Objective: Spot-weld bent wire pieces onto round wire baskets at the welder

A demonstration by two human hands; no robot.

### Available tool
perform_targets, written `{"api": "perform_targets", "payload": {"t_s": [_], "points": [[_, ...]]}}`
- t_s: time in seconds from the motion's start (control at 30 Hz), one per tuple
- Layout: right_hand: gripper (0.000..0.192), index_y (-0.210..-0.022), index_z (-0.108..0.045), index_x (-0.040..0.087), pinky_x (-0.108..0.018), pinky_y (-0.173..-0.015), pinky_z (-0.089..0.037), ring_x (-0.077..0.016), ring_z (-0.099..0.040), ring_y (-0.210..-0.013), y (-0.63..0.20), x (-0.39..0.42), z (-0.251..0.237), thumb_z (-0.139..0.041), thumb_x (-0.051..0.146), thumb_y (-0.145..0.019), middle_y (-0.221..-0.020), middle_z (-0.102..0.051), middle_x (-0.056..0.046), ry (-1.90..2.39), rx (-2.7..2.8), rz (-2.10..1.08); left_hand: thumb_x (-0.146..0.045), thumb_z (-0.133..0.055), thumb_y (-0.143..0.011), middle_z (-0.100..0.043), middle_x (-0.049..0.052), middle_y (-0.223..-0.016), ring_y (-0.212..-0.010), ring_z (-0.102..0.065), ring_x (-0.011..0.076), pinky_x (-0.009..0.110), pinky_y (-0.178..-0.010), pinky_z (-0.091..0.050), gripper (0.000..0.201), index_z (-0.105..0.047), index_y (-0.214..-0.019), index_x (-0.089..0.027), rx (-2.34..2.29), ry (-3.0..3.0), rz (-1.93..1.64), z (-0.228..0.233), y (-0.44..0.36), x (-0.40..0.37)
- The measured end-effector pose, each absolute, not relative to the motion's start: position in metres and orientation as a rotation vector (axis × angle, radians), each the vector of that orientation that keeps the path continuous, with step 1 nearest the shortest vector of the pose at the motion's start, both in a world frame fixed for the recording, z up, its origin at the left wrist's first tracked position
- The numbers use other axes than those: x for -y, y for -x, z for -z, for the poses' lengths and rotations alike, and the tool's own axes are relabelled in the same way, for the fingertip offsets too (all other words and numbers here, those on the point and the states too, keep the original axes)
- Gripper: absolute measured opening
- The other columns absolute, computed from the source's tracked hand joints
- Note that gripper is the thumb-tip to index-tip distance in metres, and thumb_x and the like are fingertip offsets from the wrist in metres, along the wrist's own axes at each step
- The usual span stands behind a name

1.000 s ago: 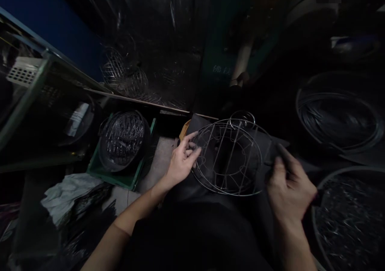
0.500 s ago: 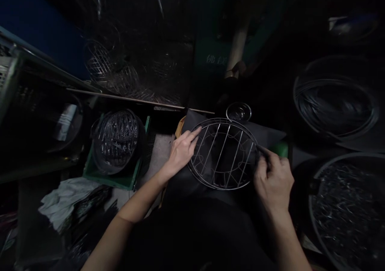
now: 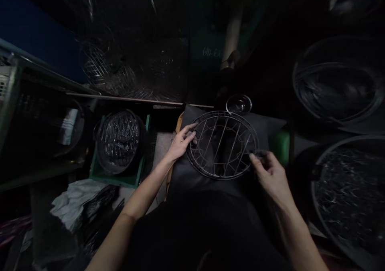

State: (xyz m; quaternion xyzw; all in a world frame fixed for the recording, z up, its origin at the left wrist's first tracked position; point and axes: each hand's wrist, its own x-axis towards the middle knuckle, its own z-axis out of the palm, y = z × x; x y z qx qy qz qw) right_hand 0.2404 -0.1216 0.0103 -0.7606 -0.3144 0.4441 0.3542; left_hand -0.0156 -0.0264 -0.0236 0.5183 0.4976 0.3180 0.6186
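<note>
Pale writing [image 3: 211, 51] stands on a dark green surface at upper centre of the frame; the characters are too dim and blurred to read. No other label is legible.

A round wire rack [image 3: 221, 144] sits at centre frame over a dark cloth [image 3: 264, 126]. The left hand [image 3: 180, 142] grips the rack's left rim, fingers closed around the wire. The right hand [image 3: 269, 172] pinches the rack's lower right rim between thumb and fingertips.

A small glass bowl [image 3: 238, 104] lies just beyond the rack's upper edge. A green object [image 3: 281, 142], partly hidden by the cloth, shows right of the rack.

A black tub of wire pieces [image 3: 120, 140] rests in a green crate [image 3: 116, 178] at left. A large basin [image 3: 349, 195] at lower right is cut off by the frame edge. The background is too dark to resolve.
</note>
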Motion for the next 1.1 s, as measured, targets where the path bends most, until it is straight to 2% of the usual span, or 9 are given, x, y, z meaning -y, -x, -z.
{"api": "perform_targets", "payload": {"t_s": [0.1, 0.23, 0.33, 0.43, 0.53, 0.63, 0.8, 0.97, 1.1], "points": [[0.043, -0.092, -0.059, 0.02, -0.022, -0.049, -0.042, -0.0114, -0.051, -0.057, -0.244, 0.125, -0.018, -0.063, 0.058, -0.073, -0.069, -0.058, 0.0, 1.896, 0.912, -1.285, -0.038, -0.052, -0.088, -0.057, -0.002, -0.07, -0.065, -0.055, 0.0078, 0.02, -0.069, -0.043, 0.041, -0.055, -0.124, -0.017, -1.156, -1.231, -0.738, 0.013, 0.016, 0.031], [0.039, -0.095, -0.061, 0.02, -0.023, -0.054, -0.046, -0.0131, -0.057, -0.064, -0.248, 0.133, -0.024, -0.062, 0.055, -0.076, -0.08, -0.064, -0.004, 1.838, 0.976, -1.246, -0.036, -0.051, -0.09, -0.058, -0.003, -0.073, -0.065, -0.056, 0.007, 0.02, -0.07, -0.045, 0.037, -0.057, -0.123, -0.02, -1.166, -1.35, -0.779, -0.007, 0.018, 0.043], [0.037, -0.096, -0.061, 0.021, -0.025, -0.062, -0.049, -0.0151, -0.06, -0.072, -0.255, 0.129, -0.031, -0.059, 0.053, -0.078, -0.086, -0.066, -0.004, 1.829, 1.08, -1.131, -0.035, -0.052, -0.09, -0.062, -0.001, -0.087, -0.068, -0.059, 0.0066, 0.02, -0.071, -0.047, 0.035, -0.057, -0.122, -0.023, -1.161, -1.408, -0.881, -0.024, 0.018, 0.044], [0.034, -0.095, -0.062, 0.022, -0.028, -0.07, -0.05, -0.0161, -0.062, -0.076, -0.262, 0.113, -0.035, -0.056, 0.052, -0.079, -0.086, -0.067, -0.003, 1.801, 1.242, -0.947, -0.034, -0.051, -0.09, -0.064, 0.002, -0.106, -0.082, -0.062, 0.0088, 0.022, -0.081, -0.049, 0.033, -0.057, -0.122, -0.024, -1.121, -1.52, -1.004, -0.032, 0.015, 0.037], [0.032, -0.095, -0.062, 0.021, -0.031, -0.076, -0.051, -0.0176, -0.064, -0.079, -0.265, 0.095, -0.027, -0.052, 0.048, -0.082, -0.088, -0.068, -0.003, 1.765, 1.35, -0.775, -0.033, -0.049, -0.092, -0.064, 0.004, -0.112, -0.097, -0.062, 0.0116, 0.026, -0.09, -0.048, 0.032, -0.055, -0.122, -0.024, -1.113, -1.651, -1.062, -0.017, 0.013, 0.031], [0.03, -0.095, -0.063, 0.021, -0.035, -0.08, -0.051, -0.0198, -0.065, -0.083, -0.264, 0.084, -0.006, -0.049, 0.045, -0.083, -0.092, -0.069, -0.005, 1.753, 1.44, -0.658, -0.031, -0.046, -0.093, -0.064, 0.006, -0.106, -0.098, -0.062, 0.0132, 0.031, -0.09, -0.049, 0.031, -0.051, -0.122, -0.021, -1.238, -1.792, -1.019, 0.018, 0.016, 0.035], [0.03, -0.088, -0.066, 0.021, -0.038, -0.083, -0.051, -0.0217, -0.066, -0.085, -0.267, 0.084, 0.021, -0.046, 0.044, -0.084, -0.092, -0.07, -0.006, 1.774, 1.543, -0.59, -0.029, -0.052, -0.089, -0.058, 0.01, -0.114, -0.113, -0.052, 0.0211, 0.045, -0.101, -0.041, 0.024, -0.058, -0.11, -0.02, -1.39, -1.981, -0.892, 0.042, 0.031, 0.046], [0.032, -0.09, -0.067, 0.022, -0.038, -0.083, -0.052, -0.022, -0.066, -0.085, -0.271, 0.082, 0.023, -0.045, 0.044, -0.084, -0.094, -0.071, -0.006, 1.773, 1.568, -0.602, -0.034, -0.052, -0.089, -0.053, 0.011, -0.122, -0.118, -0.048, 0.0203, 0.041, -0.103, -0.039, 0.038, -0.047, -0.124, -0.02, -1.321, -2.178, -0.981, -0.016, 0.005, 0.018], [0.031, -0.091, -0.067, 0.021, -0.037, -0.083, -0.052, -0.0214, -0.067, -0.086, -0.269, 0.079, 0.026, -0.045, 0.042, -0.084, -0.095, -0.071, -0.006, 1.746, 1.569, -0.623, -0.05, -0.063, -0.078, -0.042, 0.015, -0.136, -0.128, -0.037, 0.0277, 0.044, -0.107, -0.03, 0.071, -0.038, -0.136, -0.019, -0.961, -2.479, -0.696, -0.056, -0.043, -0.018]]}}
